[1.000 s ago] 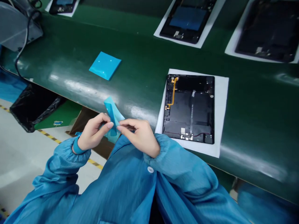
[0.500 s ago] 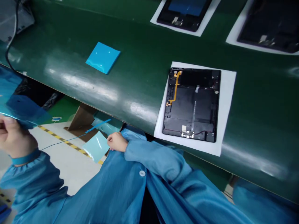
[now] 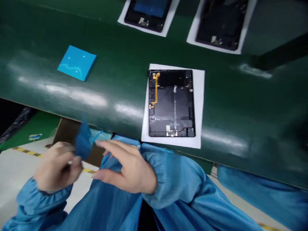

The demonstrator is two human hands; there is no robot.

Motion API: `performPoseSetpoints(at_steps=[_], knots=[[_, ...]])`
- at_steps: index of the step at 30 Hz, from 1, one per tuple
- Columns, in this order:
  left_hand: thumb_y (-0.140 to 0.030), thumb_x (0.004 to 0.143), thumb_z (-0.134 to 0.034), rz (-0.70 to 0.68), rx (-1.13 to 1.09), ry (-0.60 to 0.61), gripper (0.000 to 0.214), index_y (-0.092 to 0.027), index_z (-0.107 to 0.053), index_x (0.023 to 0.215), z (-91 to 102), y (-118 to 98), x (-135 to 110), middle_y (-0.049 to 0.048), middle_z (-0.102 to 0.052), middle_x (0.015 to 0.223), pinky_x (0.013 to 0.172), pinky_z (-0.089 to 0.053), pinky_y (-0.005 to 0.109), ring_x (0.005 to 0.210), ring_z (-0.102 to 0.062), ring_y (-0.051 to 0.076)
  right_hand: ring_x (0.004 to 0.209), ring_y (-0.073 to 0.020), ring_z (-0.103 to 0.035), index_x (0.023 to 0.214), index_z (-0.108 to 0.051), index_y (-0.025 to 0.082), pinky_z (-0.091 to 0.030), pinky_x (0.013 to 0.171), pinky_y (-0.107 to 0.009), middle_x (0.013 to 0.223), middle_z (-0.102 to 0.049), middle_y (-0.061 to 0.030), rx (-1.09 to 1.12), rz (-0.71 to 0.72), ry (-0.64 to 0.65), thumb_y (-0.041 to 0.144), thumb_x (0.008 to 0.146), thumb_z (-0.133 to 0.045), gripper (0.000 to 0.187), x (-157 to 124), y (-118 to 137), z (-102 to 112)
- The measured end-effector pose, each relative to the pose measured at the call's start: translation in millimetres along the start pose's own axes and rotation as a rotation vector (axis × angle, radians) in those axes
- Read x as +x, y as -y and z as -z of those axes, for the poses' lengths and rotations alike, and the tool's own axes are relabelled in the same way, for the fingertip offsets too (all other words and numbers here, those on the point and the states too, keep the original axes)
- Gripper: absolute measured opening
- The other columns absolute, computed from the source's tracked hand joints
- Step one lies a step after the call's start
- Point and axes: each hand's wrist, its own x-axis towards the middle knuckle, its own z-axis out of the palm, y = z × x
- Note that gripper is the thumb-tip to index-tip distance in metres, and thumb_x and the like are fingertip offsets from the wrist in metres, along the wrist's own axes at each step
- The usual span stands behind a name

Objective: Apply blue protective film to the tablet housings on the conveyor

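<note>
My left hand (image 3: 57, 166) is closed on a blue plastic film (image 3: 83, 141), which is bent and smeared by motion in front of the table edge. Beside it, my right hand (image 3: 130, 165) is open, thumb and fingers apart and pointing at the film, with nothing visible between them. Both hands are in front of the green-covered table, over my lap. Beyond them on the table, an opened tablet (image 3: 171, 106) with an orange flex cable lies on a white sheet (image 3: 199, 96), inner side up. Neither hand touches it.
A flat blue square pad (image 3: 77, 63) lies on the table at the left. Two more opened tablets, one with a blue panel (image 3: 150, 8) and a darker one (image 3: 221, 25), lie on white sheets farther back. Below the edge stands a cardboard box (image 3: 63, 131) with pale film inside.
My left hand has come in from the far left with the blue film. My right hand has let go of a pale film sheet and opened. The view has shifted right.
</note>
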Motion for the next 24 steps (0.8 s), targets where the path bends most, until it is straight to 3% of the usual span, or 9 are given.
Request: performPoseSetpoints(at_steps=[1, 3, 6, 10, 13, 15, 18, 21, 24], knots=[[-0.017, 0.070, -0.061, -0.248, -0.006, 0.098, 0.022, -0.026, -0.044, 0.059, -10.1, -11.6, 14.4, -0.0048, -0.043, 0.045, 0.037, -0.027, 0.030, 0.036, -0.038, 0.014, 0.107, -0.0218, -0.073, 0.141, -0.061, 0.017, -0.061, 0.096, -0.030, 0.130, -0.071, -0.0104, 0.002, 0.018, -0.055, 0.052, 0.091, -0.070, 0.062, -0.7, 8.4, 14.2], [-0.016, 0.076, -0.061, -0.556, -0.006, 0.058, 0.013, -0.027, -0.054, 0.075, -32.3, -29.1, 39.9, 0.0000, -0.061, 0.059, 0.041, -0.043, 0.032, 0.046, -0.054, 0.017, 0.114, -0.0222, -0.071, 0.141, -0.060, 0.016, -0.059, 0.101, -0.032, 0.132, -0.070, -0.0123, -0.009, 0.062, -0.127, 0.046, 0.093, -0.070, 0.057, 0.0, 15.2, 35.6], [-0.015, 0.083, -0.064, -0.696, 0.013, -0.063, 0.012, -0.019, -0.061, 0.095, -62.6, -41.7, 64.0, 0.0064, -0.070, 0.076, 0.056, -0.055, 0.034, 0.064, -0.064, 0.019, 0.105, -0.0170, -0.073, 0.120, -0.070, 0.018, -0.060, 0.096, -0.029, 0.114, -0.076, -0.0075, -0.045, 0.074, -0.247, 0.026, 0.103, -0.054, 0.025, -0.3, 10.1, 52.3], [-0.025, 0.095, -0.060, -0.664, -0.050, 0.034, 0.017, -0.011, -0.064, 0.104, -73.0, -48.2, 82.4, 0.0111, -0.070, 0.090, 0.070, -0.055, 0.036, 0.079, -0.066, 0.020, 0.103, -0.0156, -0.073, 0.114, -0.071, 0.019, -0.060, 0.094, -0.029, 0.110, -0.077, -0.0063, -0.156, 0.100, -0.354, 0.012, 0.102, -0.048, 0.026, -7.2, -0.3, 70.4], [-0.043, 0.095, -0.068, -0.576, 0.162, -0.042, 0.041, -0.012, -0.064, 0.122, -59.7, -51.9, 102.7, 0.0169, -0.069, 0.112, 0.089, -0.051, 0.044, 0.102, -0.065, 0.028, 0.107, -0.0160, -0.071, 0.127, -0.066, 0.015, -0.060, 0.095, -0.030, 0.119, -0.074, -0.0100, -0.291, 0.157, -0.320, 0.010, 0.102, -0.049, 0.031, -13.9, -4.4, 92.7], [-0.035, 0.092, -0.074, -0.565, 0.293, 0.031, 0.038, -0.017, -0.065, 0.124, -50.6, -53.8, 118.8, 0.0142, -0.070, 0.116, 0.090, -0.049, 0.044, 0.103, -0.065, 0.028, 0.105, -0.0154, -0.071, 0.129, -0.066, 0.013, -0.060, 0.092, -0.028, 0.118, -0.073, -0.0113, -0.372, 0.198, -0.275, 0.009, 0.101, -0.051, 0.033, -17.4, -6.2, 108.2], [-0.017, 0.096, -0.068, -0.559, 0.097, 0.255, 0.013, -0.018, -0.067, 0.108, -46.7, -57.7, 138.8, 0.0055, -0.073, 0.100, 0.077, -0.052, 0.033, 0.085, -0.067, 0.017, 0.092, -0.0134, -0.071, 0.126, -0.068, 0.014, -0.060, 0.084, -0.025, 0.105, -0.073, -0.0081, -0.437, 0.183, -0.344, 0.011, 0.098, -0.060, 0.030, -19.7, -7.6, 126.8], [-0.014, 0.098, -0.062, -0.467, -0.088, 0.278, 0.008, -0.019, -0.067, 0.103, -55.0, -61.1, 153.1, 0.0029, -0.072, 0.095, 0.076, -0.055, 0.025, 0.084, -0.069, 0.013, 0.079, -0.0117, -0.072, 0.108, -0.073, 0.020, -0.060, 0.074, -0.022, 0.090, -0.075, -0.0014, -0.445, 0.125, -0.457, 0.013, 0.093, -0.069, 0.017, -18.7, -7.3, 142.2], [-0.026, 0.101, -0.061, -0.378, -0.132, 0.243, 0.012, -0.020, -0.067, 0.109, -71.9, -55.5, 171.2, 0.0047, -0.073, 0.102, 0.080, -0.056, 0.026, 0.089, -0.069, 0.014, 0.071, -0.0122, -0.072, 0.088, -0.073, 0.022, -0.059, 0.067, -0.023, 0.083, -0.077, 0.0012, -0.479, 0.041, -0.509, 0.018, 0.089, -0.075, 0.005, -15.3, -8.6, 163.1]])
